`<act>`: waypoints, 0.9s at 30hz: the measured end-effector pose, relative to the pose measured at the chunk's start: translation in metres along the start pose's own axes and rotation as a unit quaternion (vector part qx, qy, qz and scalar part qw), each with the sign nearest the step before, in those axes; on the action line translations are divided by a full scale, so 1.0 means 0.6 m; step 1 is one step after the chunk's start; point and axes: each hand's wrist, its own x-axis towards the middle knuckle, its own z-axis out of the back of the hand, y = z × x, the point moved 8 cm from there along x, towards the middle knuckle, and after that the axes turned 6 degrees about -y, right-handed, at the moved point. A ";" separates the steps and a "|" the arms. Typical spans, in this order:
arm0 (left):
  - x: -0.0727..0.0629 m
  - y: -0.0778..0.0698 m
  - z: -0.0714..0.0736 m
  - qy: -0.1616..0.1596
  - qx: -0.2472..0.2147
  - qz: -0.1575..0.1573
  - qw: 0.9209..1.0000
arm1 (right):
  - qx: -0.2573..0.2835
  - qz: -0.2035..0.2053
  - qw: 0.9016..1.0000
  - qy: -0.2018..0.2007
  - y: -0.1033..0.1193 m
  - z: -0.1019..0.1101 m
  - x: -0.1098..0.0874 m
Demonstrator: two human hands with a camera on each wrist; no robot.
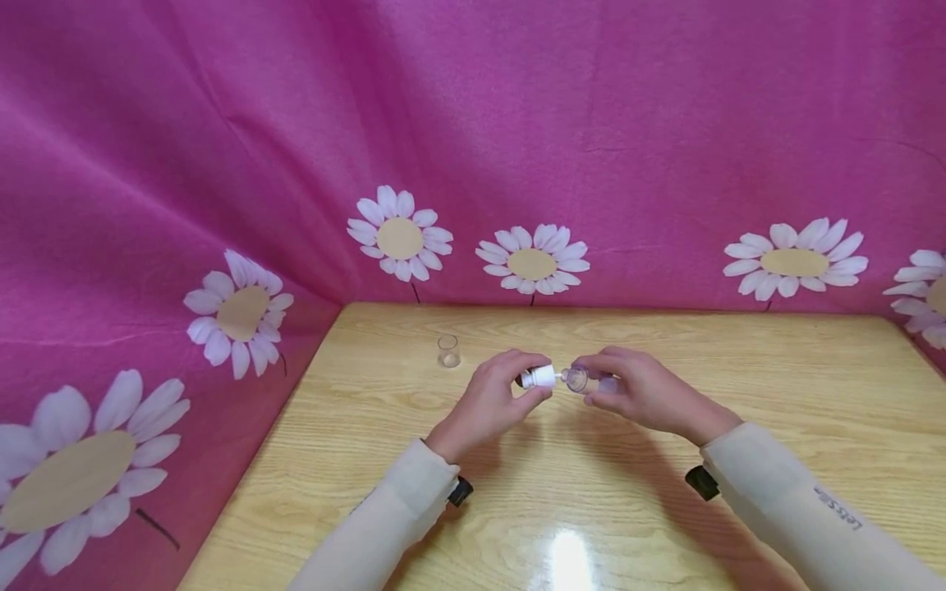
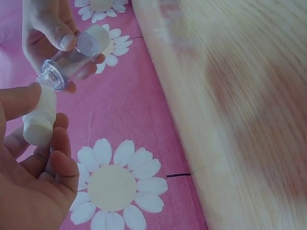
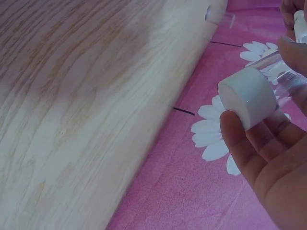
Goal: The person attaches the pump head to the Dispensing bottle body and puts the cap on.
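Above the table, my left hand pinches a small white pump top between thumb and fingers. My right hand holds a small clear bottle on its side, its neck turned toward the pump top. In the left wrist view the white pump top meets the bottle's clear neck; whether they are joined cannot be told. A thick white base forms the bottle's other end, with right-hand fingers against it in the right wrist view. The fingers partly hide the bottle's body.
A clear cap or small cup stands on the wooden table, to the left of and beyond my left hand. Pink cloth with white daisies hangs behind the table and along its left side.
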 end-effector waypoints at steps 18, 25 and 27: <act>0.004 -0.001 -0.013 0.023 0.000 0.011 1.000 | -0.024 0.020 0.999 -0.014 0.007 -0.005 -0.001; 0.001 -0.001 -0.017 0.001 -0.015 0.028 0.999 | 0.002 0.009 1.000 -0.016 0.009 -0.006 -0.002; -0.001 -0.003 -0.017 -0.002 -0.016 0.024 1.000 | 0.006 0.010 1.000 -0.017 0.011 -0.006 -0.004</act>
